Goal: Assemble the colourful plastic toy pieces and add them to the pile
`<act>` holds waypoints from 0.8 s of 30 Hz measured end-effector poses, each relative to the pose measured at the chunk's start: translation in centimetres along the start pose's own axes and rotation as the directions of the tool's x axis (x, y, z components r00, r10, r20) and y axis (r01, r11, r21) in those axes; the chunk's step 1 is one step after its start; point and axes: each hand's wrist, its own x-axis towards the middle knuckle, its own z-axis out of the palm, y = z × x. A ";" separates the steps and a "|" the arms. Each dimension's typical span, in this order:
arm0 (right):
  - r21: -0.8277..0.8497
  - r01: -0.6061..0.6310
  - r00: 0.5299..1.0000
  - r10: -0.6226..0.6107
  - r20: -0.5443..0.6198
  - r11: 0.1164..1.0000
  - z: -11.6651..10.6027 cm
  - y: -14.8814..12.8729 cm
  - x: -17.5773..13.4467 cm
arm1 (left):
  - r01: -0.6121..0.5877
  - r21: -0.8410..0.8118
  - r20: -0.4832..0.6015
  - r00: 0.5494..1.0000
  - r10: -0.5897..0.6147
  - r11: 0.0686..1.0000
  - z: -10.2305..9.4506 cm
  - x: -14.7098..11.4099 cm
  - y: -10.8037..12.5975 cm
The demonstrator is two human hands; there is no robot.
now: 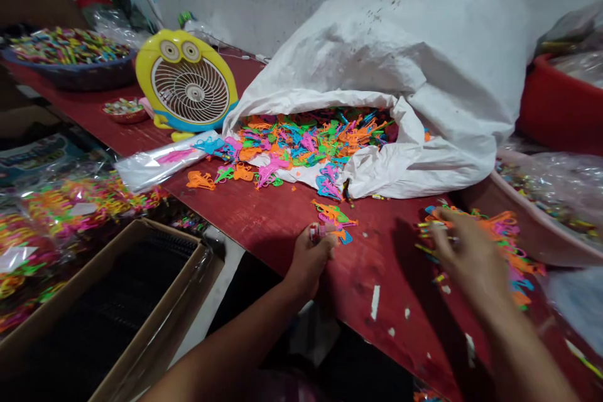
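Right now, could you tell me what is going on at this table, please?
A person is at a red table, handling small colourful plastic toy pieces. The left hand pinches a few pieces at the table's near edge. The right hand, blurred, reaches over a loose pile of the same pieces further right. Behind them a big white sack lies open, with more pieces spilling from it. A yellow fan stands to the sack's left, and a cardboard box sits below the table.
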 end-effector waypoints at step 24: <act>-0.117 0.346 0.840 -0.251 0.481 0.931 12.2 -8.7 2.4 | -0.040 0.066 0.087 0.996 0.034 0.997 0.3 0.0 -0.4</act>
